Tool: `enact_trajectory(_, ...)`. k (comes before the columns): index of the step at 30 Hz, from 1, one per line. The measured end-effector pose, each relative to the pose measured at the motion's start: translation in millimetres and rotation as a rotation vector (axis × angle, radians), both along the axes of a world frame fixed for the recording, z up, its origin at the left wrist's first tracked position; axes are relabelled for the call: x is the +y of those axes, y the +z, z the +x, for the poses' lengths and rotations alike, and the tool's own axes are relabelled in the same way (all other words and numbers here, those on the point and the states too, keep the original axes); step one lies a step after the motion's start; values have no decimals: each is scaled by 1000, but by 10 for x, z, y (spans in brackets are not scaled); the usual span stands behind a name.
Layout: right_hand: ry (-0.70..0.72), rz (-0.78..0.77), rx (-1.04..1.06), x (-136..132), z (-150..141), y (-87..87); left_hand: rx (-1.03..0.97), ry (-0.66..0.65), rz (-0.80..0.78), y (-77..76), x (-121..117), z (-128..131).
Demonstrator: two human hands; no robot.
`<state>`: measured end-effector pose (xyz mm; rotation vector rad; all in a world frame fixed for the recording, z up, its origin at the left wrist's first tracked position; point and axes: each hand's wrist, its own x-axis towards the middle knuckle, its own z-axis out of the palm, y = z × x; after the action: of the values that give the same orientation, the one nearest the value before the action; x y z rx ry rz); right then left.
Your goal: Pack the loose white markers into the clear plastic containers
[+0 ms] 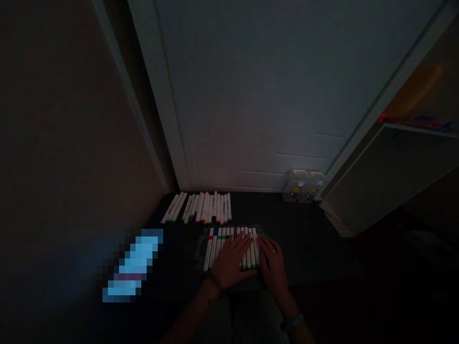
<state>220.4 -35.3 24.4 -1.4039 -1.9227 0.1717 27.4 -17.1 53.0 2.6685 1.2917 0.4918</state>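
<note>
A clear plastic marker case [201,248] lies open on the dark table, with white markers [211,249] in a row in each half. My left hand [231,263] lies over the middle of the case, its fingers stretched across the markers and hiding several of them. At the case's right end is my right hand [274,265], fingers extended, the fingertips beside the last marker [256,243] of the row. Whether those fingertips touch it is too dark to tell. I see nothing gripped in either hand.
Behind the case, loose white markers [206,208] with coloured ends lie at the table's back left. Two clear plastic cases [303,186] with labels stand against the white panel [251,95] at back right. A pixelated bright screen [134,267] is at left, and a shelf [419,125] at right.
</note>
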Motion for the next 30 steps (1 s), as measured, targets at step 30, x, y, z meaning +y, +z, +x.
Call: enact_trajectory(30, -92, -59, -123, 7, -26, 54, -6, -7, 29, -21, 1, -1)
